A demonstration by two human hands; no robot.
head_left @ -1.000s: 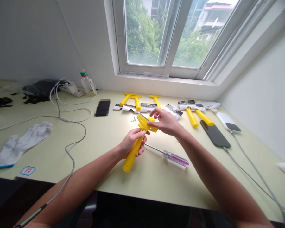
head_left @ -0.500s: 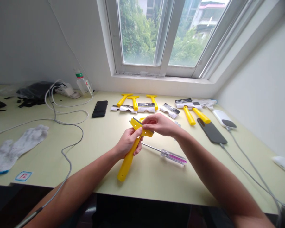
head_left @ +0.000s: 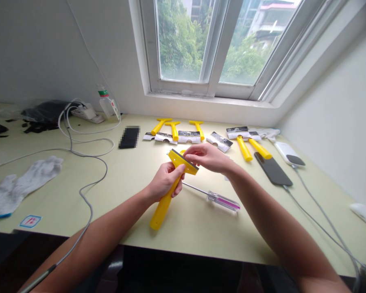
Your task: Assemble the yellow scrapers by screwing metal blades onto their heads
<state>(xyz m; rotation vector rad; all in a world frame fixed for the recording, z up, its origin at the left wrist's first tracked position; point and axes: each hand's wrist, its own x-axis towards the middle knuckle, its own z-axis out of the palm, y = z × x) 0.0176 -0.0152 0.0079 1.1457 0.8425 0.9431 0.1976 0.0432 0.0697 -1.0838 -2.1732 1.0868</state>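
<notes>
The left hand (head_left: 167, 179) is clamping round the neck of a yellow scraper (head_left: 163, 207), its thumb pressing on the face where the handle is meeting the wide head. The scraper is sitting above the near middle of the bench (head_left: 207, 244), slanting, with the handle end pointing down toward the bench's front edge and the head turning up and away. A dark strip (head_left: 186, 160) is running along the far edge of that head. The right hand (head_left: 209, 158) is bending its fingers at this edge, just beside the strip; whether they are pinching anything is impossible to tell. A screwdriver (head_left: 223, 200) with a clear and purple handle is lying to the right of the scraper, its shaft pointing toward the left hand. Farther back, three yellow handles (head_left: 173, 131) are lying in a group, and printed cards (head_left: 189, 137) are lying just in front of them. Two more yellow handles (head_left: 244, 149) are resting to the right, near a dark phone (head_left: 273, 169) and a white device (head_left: 288, 154), both trailing cables. On the left, a whitish glove (head_left: 38, 175) is lying near a small label (head_left: 30, 221), while a bottle (head_left: 108, 106) is standing toward the wall below the window's left side.
</notes>
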